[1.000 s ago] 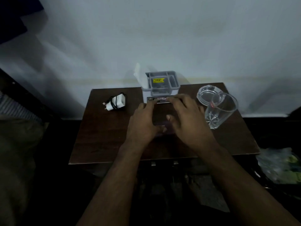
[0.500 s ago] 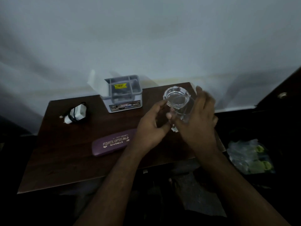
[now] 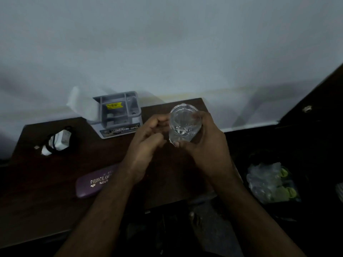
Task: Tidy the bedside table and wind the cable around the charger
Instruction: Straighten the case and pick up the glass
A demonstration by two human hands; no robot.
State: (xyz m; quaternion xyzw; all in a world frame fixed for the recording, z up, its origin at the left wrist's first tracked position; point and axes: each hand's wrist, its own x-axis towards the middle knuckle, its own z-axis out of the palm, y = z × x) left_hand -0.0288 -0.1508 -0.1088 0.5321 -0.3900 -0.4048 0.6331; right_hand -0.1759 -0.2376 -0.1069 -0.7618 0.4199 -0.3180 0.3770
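Observation:
On the left of the dark wooden bedside table [image 3: 37,201] lies a white charger [image 3: 62,139] with its black cable looped around it. A purple spectacle case [image 3: 92,182] rests near the front, partly under my left forearm. My right hand [image 3: 206,145] is wrapped around a clear glass tumbler [image 3: 183,125] at the table's back right. My left hand [image 3: 146,143] hovers just left of the tumbler with its fingers loosely curled and nothing in them. The glass ashtray is hidden behind the tumbler.
A grey open box [image 3: 118,114] with a yellow label stands at the back edge against the white wall, white paper [image 3: 83,104] beside it. A plastic bag [image 3: 269,180] with green items lies on the dark floor to the right of the table.
Both hands left the spectacle case, which now lies near the table's front. They moved right to the tumbler, and my right hand has closed around it. The view swung right.

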